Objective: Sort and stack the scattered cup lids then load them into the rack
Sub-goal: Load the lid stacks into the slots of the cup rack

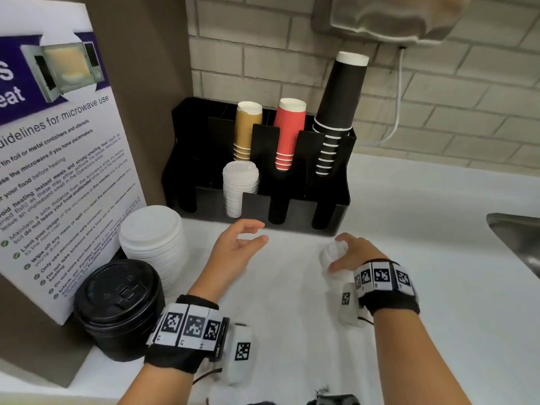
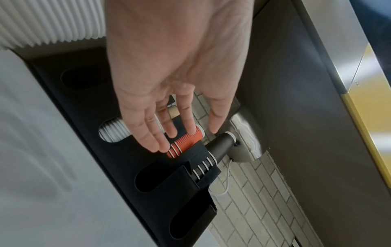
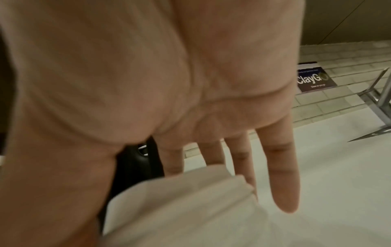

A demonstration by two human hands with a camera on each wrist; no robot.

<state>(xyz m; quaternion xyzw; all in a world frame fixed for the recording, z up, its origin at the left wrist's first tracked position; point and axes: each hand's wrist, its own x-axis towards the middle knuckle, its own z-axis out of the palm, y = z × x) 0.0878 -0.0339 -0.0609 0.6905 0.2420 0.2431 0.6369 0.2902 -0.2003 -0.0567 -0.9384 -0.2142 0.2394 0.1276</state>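
Observation:
My left hand (image 1: 257, 232) hovers open and empty just in front of the black rack (image 1: 333, 220); in the left wrist view its fingers (image 2: 152, 138) are spread over the rack's slots (image 2: 148, 178). One front slot holds a stack of small white lids (image 1: 239, 188). My right hand (image 1: 342, 252) grips a short stack of small white lids (image 1: 331, 258) above the white counter, right of the left hand; these lids (image 3: 180, 208) fill the right wrist view. A tall stack of large white lids (image 1: 152, 241) and a stack of black lids (image 1: 119, 305) stand at the left.
Gold (image 1: 247, 127), red (image 1: 289, 133) and black (image 1: 339, 112) paper cups fill the rack's back slots. A microwave guideline sign (image 1: 58, 171) leans at the left. A steel sink (image 1: 517, 229) opens at the right edge. A wall dispenser (image 1: 394, 19) hangs above.

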